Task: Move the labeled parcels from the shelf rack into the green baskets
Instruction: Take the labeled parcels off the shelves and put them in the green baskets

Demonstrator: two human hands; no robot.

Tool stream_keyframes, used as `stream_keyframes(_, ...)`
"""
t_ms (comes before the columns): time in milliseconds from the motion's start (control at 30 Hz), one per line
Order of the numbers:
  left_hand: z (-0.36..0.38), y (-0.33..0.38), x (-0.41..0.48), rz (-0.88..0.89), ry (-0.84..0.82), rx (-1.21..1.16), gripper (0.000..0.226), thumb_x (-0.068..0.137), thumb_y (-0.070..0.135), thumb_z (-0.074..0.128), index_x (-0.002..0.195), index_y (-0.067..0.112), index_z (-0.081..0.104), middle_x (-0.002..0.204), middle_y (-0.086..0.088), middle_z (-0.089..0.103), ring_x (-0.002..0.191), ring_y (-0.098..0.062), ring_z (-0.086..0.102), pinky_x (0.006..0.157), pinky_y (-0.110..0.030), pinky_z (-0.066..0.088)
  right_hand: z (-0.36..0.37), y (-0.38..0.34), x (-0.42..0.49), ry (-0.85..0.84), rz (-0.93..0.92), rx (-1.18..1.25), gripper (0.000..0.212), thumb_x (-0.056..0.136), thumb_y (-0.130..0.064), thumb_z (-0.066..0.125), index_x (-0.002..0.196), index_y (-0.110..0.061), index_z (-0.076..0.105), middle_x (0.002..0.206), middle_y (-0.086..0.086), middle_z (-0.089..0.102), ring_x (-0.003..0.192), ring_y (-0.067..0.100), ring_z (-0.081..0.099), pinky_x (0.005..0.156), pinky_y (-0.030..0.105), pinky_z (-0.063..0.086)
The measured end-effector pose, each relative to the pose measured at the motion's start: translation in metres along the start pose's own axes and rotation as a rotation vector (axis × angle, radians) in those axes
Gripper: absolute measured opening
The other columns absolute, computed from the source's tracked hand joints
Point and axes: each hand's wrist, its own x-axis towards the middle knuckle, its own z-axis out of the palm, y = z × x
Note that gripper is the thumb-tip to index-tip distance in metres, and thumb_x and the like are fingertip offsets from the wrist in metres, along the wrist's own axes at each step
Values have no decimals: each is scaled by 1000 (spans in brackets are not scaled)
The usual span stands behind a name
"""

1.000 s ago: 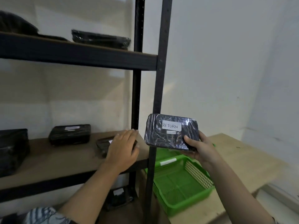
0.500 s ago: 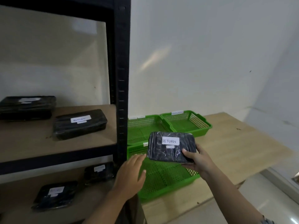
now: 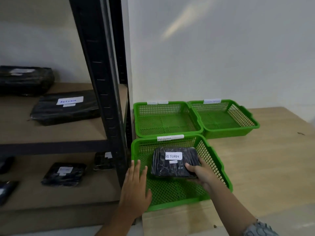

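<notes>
My right hand [image 3: 201, 174] grips the right end of a black wrapped parcel [image 3: 173, 165] with a white RETURN label, held low inside the near green basket [image 3: 219, 169]; whether it touches the basket floor I cannot tell. That basket carries a white tag on its far rim. My left hand [image 3: 136, 186] hovers flat with straight fingers over the basket's left edge, holding nothing. Another RETURN parcel [image 3: 66, 108] lies on the middle shelf of the black rack [image 3: 104, 79].
Two more green baskets, one [image 3: 167, 116] and another [image 3: 226, 116], stand behind the near one against the wall on the wooden table [image 3: 264, 159]. More black parcels sit on the rack: one [image 3: 23, 80] on the middle shelf and several on the lower shelf [image 3: 64, 174].
My right hand has lowered the RETURN parcel from chest height down into the near basket. My left hand left the shelf and followed to the basket's left edge. My view dropped downward.
</notes>
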Motion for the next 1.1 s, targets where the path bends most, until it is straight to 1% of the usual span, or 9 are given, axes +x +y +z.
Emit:
stream_keyframes(67, 2, 0, -1, -39, 5, -32, 76, 67, 38, 46, 136, 5, 44, 148, -23, 31, 139, -34, 14, 109, -49, 27, 7, 3, 10, -24, 34, -20, 67, 85, 0, 65, 142, -20, 36, 109, 8, 59, 86, 26, 63, 72, 46, 56)
stream_keyframes(167, 3, 1, -1, -56, 11, -66, 80, 68, 37, 46, 140, 5, 38, 151, -22, 24, 141, -31, 10, 107, -50, 29, 18, 9, 22, -53, 60, -59, 65, 86, 0, 63, 142, -19, 35, 112, 9, 57, 85, 25, 63, 76, 46, 56)
stream_keyframes(300, -1, 4, -1, -89, -2, -102, 82, 75, 38, 41, 149, 14, 17, 158, -12, -3, 144, -23, -12, 98, -32, 43, 34, 16, 35, -22, 6, -175, 54, 89, -6, 62, 137, -16, 40, 124, 12, 57, 101, 30, 59, 85, 49, 53)
stream_keyframes(400, -6, 7, -1, -70, -20, -116, 83, 78, 39, 40, 150, 19, 3, 155, -5, -22, 139, -15, -28, 90, -22, 45, 45, 19, 44, 44, -110, -453, 55, 87, -23, 66, 137, -14, 44, 131, 12, 57, 116, 32, 56, 98, 46, 46)
stream_keyframes(533, -10, 9, -1, -70, -71, -74, 85, 81, 41, 38, 149, 22, -10, 150, -2, -35, 134, -14, -38, 92, -19, 41, 59, 19, 52, 95, -147, -680, 56, 87, -40, 63, 132, -12, 46, 128, 12, 59, 114, 33, 57, 95, 41, 47)
stream_keyframes(700, -10, 10, -2, -79, -86, -56, 85, 82, 42, 39, 148, 26, -11, 148, 1, -39, 133, -14, -39, 89, -20, 45, 67, 18, 58, 167, -126, -818, 54, 88, -48, 57, 125, -11, 46, 122, 13, 61, 110, 32, 59, 88, 38, 48)
stream_keyframes(833, -8, 9, -2, -87, -83, -44, 84, 82, 43, 38, 149, 24, -10, 150, -1, -35, 134, -15, -38, 97, -25, 42, 65, 19, 58, 218, -144, -837, 62, 84, -50, 61, 126, -8, 42, 126, 17, 55, 114, 35, 55, 91, 42, 48)
stream_keyframes(967, -12, 12, -1, -99, -116, -11, 83, 85, 43, 40, 149, 23, -10, 150, -6, -31, 138, -21, -31, 110, -32, 28, 65, 18, 35, 333, -316, -910, 70, 85, -47, 60, 137, -7, 34, 131, 20, 45, 121, 34, 44, 95, 41, 43)
stream_keyframes(1100, -20, 15, 2, -98, -170, -4, 81, 90, 43, 40, 148, 23, -13, 151, -9, -28, 140, -26, -25, 118, -40, 10, 64, 23, 4, 284, -501, -965, 68, 84, -39, 62, 140, -13, 33, 130, 14, 44, 120, 27, 42, 98, 37, 42)
